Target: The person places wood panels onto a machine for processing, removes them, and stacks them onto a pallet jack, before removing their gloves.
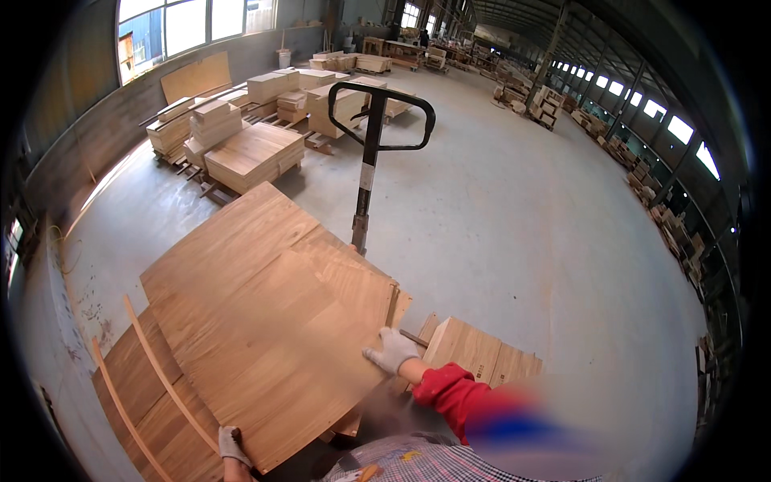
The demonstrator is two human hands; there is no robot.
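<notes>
A large wooden panel (273, 321) lies tilted in front of me, over other wooden boards. My left hand (230, 444), in a pale glove, grips its near edge, close to the near corner. At the right edge, my right hand (392, 351), also gloved, is closed around the board; its thumb lies on top and part of its fingers is hidden. Two thin wooden strips (165, 377) run along the left of the panel, above a darker wooden board (132, 365).
Beyond the panel rises the black handle of a pallet truck (368, 153). Stacked boards (474, 349) stand close on the right. Further pallets of wooden boards (253, 153) sit on the grey floor (498, 217) at the far left. Machines and stacks line the hall's right side.
</notes>
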